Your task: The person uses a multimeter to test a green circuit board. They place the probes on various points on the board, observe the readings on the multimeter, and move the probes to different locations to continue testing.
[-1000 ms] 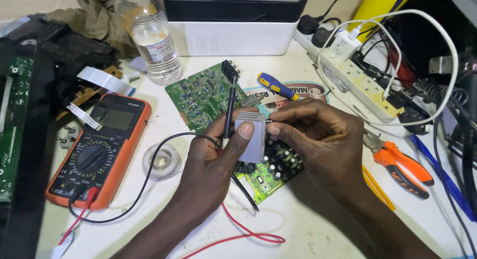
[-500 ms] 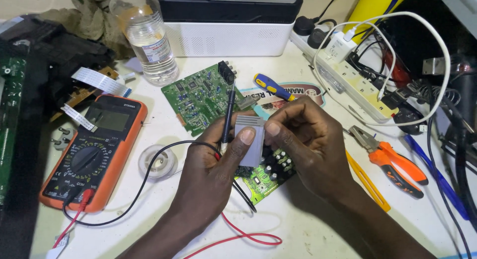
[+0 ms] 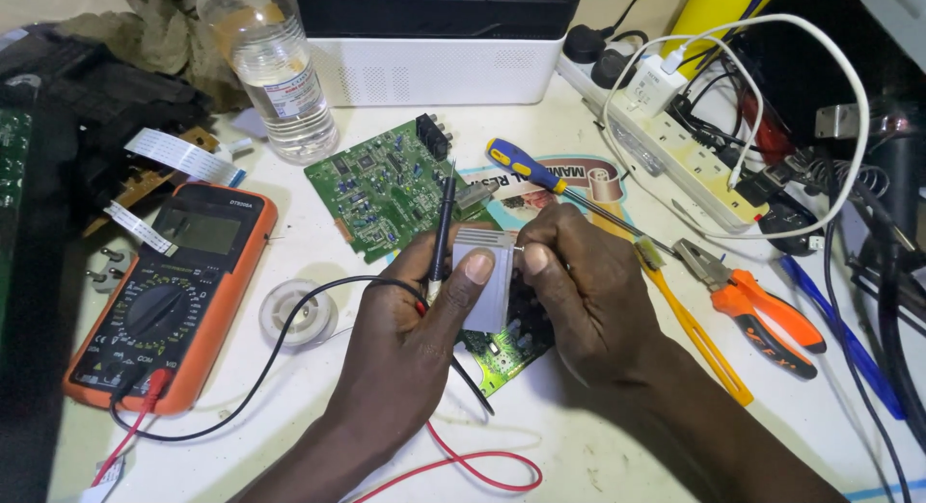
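Gripping a grey metal heat sink (image 3: 485,289) from both sides, the two hands meet at the centre of the white surface (image 3: 598,445). The left hand (image 3: 410,353) is closed: its thumb presses flat on the front face of the heat sink, and its fingers also hold a black multimeter probe (image 3: 442,223) upright, tip pointing away from the person. The right hand (image 3: 588,305) is closed on the right edge of the heat sink, thumb tip just beside the left thumb. The heat sink stands on a small green circuit board (image 3: 502,353), which lies partly hidden under both hands.

A black lead (image 3: 280,344) and a red lead (image 3: 473,460) run from the hands across the surface to an orange multimeter (image 3: 174,300) at the left. A clear spool of solder (image 3: 297,313) lies between the multimeter and the left hand. A larger green circuit board (image 3: 381,190) lies just beyond the hands, with a plastic water bottle (image 3: 280,74) behind it. A blue-and-yellow screwdriver (image 3: 526,165) lies near the right hand; orange-handled pliers (image 3: 762,310) lie well to the right. A white power strip (image 3: 675,146) sits at the far right.
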